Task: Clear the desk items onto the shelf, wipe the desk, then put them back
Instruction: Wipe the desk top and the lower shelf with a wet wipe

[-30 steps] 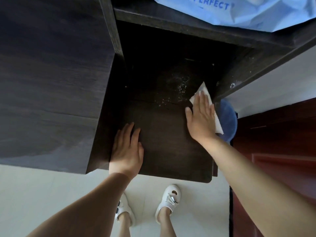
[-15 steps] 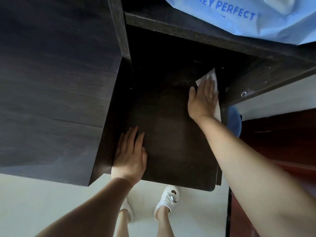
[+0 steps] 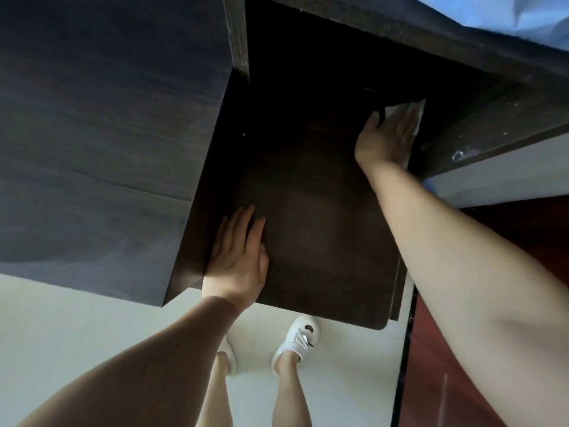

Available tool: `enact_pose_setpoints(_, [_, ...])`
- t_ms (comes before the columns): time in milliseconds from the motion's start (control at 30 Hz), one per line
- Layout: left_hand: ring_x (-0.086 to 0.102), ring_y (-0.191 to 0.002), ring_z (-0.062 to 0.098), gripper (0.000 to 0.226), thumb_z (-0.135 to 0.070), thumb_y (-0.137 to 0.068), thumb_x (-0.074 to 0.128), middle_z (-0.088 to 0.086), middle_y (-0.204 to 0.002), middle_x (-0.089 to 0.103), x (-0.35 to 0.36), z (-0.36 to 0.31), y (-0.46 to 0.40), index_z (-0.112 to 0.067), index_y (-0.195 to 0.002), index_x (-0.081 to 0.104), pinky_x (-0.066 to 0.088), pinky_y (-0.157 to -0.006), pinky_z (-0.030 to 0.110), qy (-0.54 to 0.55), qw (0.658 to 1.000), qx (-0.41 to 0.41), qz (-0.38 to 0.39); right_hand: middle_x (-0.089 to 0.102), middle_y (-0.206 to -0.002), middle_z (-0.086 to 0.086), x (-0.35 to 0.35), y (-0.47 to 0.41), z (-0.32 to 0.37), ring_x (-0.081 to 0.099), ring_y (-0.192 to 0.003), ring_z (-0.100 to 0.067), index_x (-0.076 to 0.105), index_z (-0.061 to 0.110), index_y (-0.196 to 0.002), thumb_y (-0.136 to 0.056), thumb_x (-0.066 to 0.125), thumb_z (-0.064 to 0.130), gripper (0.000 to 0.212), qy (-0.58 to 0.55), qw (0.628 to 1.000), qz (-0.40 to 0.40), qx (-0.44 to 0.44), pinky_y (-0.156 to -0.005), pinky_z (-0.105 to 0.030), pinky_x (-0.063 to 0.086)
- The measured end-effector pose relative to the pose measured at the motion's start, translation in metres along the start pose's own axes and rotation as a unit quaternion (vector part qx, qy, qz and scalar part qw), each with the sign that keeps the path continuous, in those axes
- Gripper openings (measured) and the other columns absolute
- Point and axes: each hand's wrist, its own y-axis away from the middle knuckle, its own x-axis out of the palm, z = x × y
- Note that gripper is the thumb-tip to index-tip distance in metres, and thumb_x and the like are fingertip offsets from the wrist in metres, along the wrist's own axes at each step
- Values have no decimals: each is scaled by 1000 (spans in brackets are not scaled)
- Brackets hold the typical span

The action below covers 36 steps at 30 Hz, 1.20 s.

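Head view — what have you got under your hands?

— Your right hand [image 3: 386, 135] lies flat at the far right corner of the dark desk top [image 3: 323, 235], fingers straight and held close together, pressing a white cloth [image 3: 397, 110] down onto the wood. Only the cloth's far edge and right side show past your fingertips; the remainder is hidden under your palm.

— And your other hand?

— Your left hand [image 3: 238, 257] rests palm down on the near left part of the same surface, fingers straight and only slightly apart, thumb out to the right. It holds nothing. It sits just beside the tall dark side panel [image 3: 107, 134] that rises on your left.

— Where does the cloth sit against the furniture?

— Right up by the dark right-hand side wall [image 3: 492, 124] at the back of the recess; whether it touches that wall, you cannot tell, since the corner is in deep shadow. A dark shelf board [image 3: 400, 47] runs across above, with a pale blue bag [image 3: 508, 16] lying on top of it at the upper right.

— Anything below?

— Your white shoes [image 3: 300, 335] stand on a pale floor [image 3: 77, 334] under the desk's near edge, and a reddish-brown door [image 3: 446, 380] fills the lower right.
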Motion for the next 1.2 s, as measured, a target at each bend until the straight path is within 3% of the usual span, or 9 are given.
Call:
enact_pose_setpoints(133, [29,-128,28,41,-21,-87,33,21,-134,48,2,0,0,-5,-125,42,11,-112,36,4,1000,4,-13,-7,-156,-19,6,-18,39,-10,-145,-27,-2,-5,-144,-99,20,37,65,17,996,0,83,-116,-38,-6])
enact_pose_setpoints(200, [28,-128,28,42,-21,-87,33,22,-133,48,1,-1,-1,-4,-125,42,7,-112,33,5,1000,5,-12,-5,-157,-18,12,-2,31,-8,-145,-26,-1,-2,-145,-99,20,34,62,70,997,15,-31,-117,-38,-6])
enact_pose_setpoints(267, [28,-128,27,42,-22,-88,31,22,-134,48,-2,-2,-1,-5,-125,41,4,-112,31,2,1000,0,-3,-2,-158,-10,16,18,16,-5,-146,-21,1,6,-147,-99,23,33,59,82,964,65,-245,-119,-36,-3])
enact_pose_setpoints(333, [28,-128,28,42,-21,-88,31,22,-133,48,-2,-1,-1,-4,-125,42,4,-112,32,5,1000,-2,1,4,-159,-6,8,16,2,2,-146,-19,8,12,-148,-99,25,33,56,76,933,98,-339,-119,-35,3])
enact_pose_setpoints(500, [28,-129,27,42,-21,-88,31,22,-134,48,0,0,0,-5,-125,41,7,-113,34,0,1000,3,-7,23,-150,-16,-1,-11,11,22,-139,-30,28,5,-140,-99,27,33,50,17,996,-31,-83,-113,-36,20])
enact_pose_setpoints(667, [27,-129,26,42,-22,-88,31,21,-134,48,-1,-1,0,-6,-126,39,9,-112,35,1,1000,-2,-10,18,-154,-15,30,13,58,19,-140,-30,22,7,-144,-99,28,31,51,72,944,88,-310,-114,-35,18])
enact_pose_setpoints(733, [27,-129,26,42,-22,-88,30,21,-134,48,0,-1,0,-7,-126,39,11,-111,36,2,1000,-2,-11,19,-154,-14,22,0,53,21,-140,-30,24,9,-144,-99,28,29,49,90,935,90,-331,-115,-36,20])
enact_pose_setpoints(1033, [28,-128,26,42,-21,-88,32,20,-134,50,0,0,1,-6,-126,39,8,-112,35,16,1000,0,-14,28,-147,-20,7,-9,4,27,-136,-32,34,2,-135,-99,26,22,42,53,990,-79,-103,-110,-36,22])
enact_pose_setpoints(1200, [30,-128,26,41,-20,-87,33,19,-133,51,2,0,0,-7,-125,40,9,-113,34,16,999,3,-27,32,-147,-21,43,6,71,31,-135,-34,32,1,-139,-94,33,9,45,83,918,59,-384,-112,-36,23])
